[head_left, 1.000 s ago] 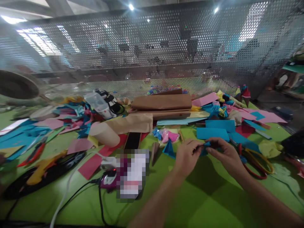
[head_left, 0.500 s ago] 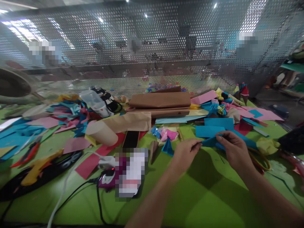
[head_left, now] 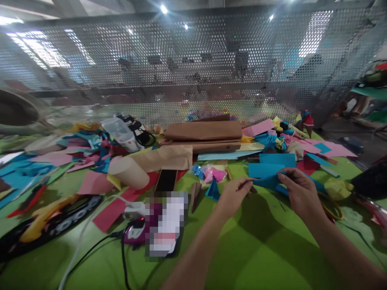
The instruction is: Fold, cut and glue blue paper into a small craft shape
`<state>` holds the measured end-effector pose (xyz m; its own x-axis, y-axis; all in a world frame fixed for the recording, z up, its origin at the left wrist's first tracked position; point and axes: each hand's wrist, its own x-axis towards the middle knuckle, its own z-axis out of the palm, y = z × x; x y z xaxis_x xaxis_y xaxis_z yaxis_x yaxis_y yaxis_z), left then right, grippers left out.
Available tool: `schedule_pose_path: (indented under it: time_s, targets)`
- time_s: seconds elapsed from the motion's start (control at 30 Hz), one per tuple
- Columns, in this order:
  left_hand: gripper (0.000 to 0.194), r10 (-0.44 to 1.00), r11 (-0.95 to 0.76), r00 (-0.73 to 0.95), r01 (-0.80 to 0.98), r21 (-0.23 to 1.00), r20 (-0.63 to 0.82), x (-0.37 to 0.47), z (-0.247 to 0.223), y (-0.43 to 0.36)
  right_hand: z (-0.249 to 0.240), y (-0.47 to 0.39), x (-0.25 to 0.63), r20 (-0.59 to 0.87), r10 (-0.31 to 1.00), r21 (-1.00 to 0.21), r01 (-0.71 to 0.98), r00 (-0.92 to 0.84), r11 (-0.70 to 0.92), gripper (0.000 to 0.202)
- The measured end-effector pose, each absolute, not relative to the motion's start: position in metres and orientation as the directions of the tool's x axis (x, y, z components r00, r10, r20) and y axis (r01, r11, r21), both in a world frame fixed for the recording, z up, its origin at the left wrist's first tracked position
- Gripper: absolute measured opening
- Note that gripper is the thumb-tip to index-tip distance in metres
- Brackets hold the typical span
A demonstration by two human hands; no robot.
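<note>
Between both hands a piece of blue paper (head_left: 266, 182) is held by its ends, just above the green table (head_left: 260, 249). My left hand (head_left: 234, 196) pinches its left corner, and my right hand (head_left: 298, 189) grips the right end between thumb and fingers. Behind it lie flat blue paper rectangles (head_left: 277, 159). A folded blue paper piece (head_left: 213, 190) stands beside my left hand, with a brown paper cone (head_left: 196, 195) left of it. Pink and blue bits in clear plastic (head_left: 210, 173) lie just beyond. A crumpled yellow paper (head_left: 338, 188) sits right of my right hand.
Brown paper rolls (head_left: 202, 131) lie at the back against a perforated metal screen (head_left: 193, 60). To the left are a purple power strip (head_left: 133, 233) with cables, a yellow glue gun (head_left: 45, 215), red-handled scissors (head_left: 28, 201), a cardboard tube (head_left: 128, 172) and heaped coloured paper scraps.
My hands have drawn slightly apart, and more of the blue paper shows stretched between them. The camera view has shifted a little.
</note>
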<state>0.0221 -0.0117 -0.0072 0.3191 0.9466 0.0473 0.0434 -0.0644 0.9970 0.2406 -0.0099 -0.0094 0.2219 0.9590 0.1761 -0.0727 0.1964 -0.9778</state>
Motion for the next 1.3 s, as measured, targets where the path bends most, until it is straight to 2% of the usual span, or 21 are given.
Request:
schedule_pose_path:
  time_s: [0.07,0.17,0.37,0.47,0.57,0.63,0.7,0.8,0.9,1.03,1.13,1.3]
  targets:
    - [0.039,0.93,0.074,0.366,-0.124,0.99,-0.023,0.021,-0.006,-0.01,-0.01,-0.009,0.242,0.2,0.953,-0.975,-0.053,0.226,0.217,0.025]
    - [0.041,0.926,0.151,0.372,-0.225,0.963,-0.058,0.021,-0.004,-0.011,-0.01,-0.009,0.243,0.208,0.953,-0.976,-0.02,0.22,0.218,0.026]
    - [0.034,0.941,0.169,0.329,-0.26,0.951,-0.078,0.025,-0.007,-0.011,-0.006,-0.013,0.239,0.199,0.96,-0.979,0.001,0.199,0.203,0.026]
    - [0.031,0.94,0.161,0.331,-0.203,0.966,-0.087,0.025,-0.009,-0.009,-0.004,-0.014,0.238,0.208,0.957,-0.978,0.023,0.2,0.208,0.028]
    - [0.026,0.961,-0.047,0.274,0.052,0.998,0.031,0.024,-0.006,-0.012,-0.003,-0.016,0.236,0.221,0.957,-0.975,0.068,0.186,0.211,0.028]
    - [0.026,0.944,-0.266,0.261,0.247,0.932,0.2,0.024,-0.003,-0.015,-0.004,-0.019,0.234,0.222,0.963,-0.97,0.132,0.156,0.202,0.028]
    - [0.026,0.895,-0.417,0.308,0.318,0.852,0.322,0.027,0.0,-0.019,-0.005,-0.022,0.23,0.229,0.966,-0.957,0.207,0.116,0.202,0.03]
    - [0.019,0.866,-0.478,0.341,0.348,0.806,0.367,0.032,-0.002,-0.022,-0.006,-0.025,0.224,0.257,0.964,-0.929,0.291,0.064,0.228,0.03]
    - [0.019,0.906,-0.407,0.274,0.348,0.845,0.324,0.034,-0.008,-0.021,-0.007,-0.026,0.219,0.247,0.968,-0.939,0.259,0.052,0.225,0.031]
    - [0.022,0.972,-0.224,0.103,0.154,0.962,0.21,0.034,-0.012,-0.017,-0.011,-0.026,0.216,0.163,0.985,-0.965,0.196,-0.064,0.172,0.033]
    - [0.021,0.987,-0.159,0.039,0.027,0.987,0.158,0.034,-0.009,-0.015,-0.013,-0.026,0.214,0.145,0.981,-0.951,0.256,-0.129,0.174,0.029]
    - [0.022,0.997,-0.067,0.039,-0.099,0.993,0.071,0.035,-0.01,-0.015,-0.014,-0.027,0.214,0.198,0.975,-0.922,0.319,-0.099,0.22,0.028]
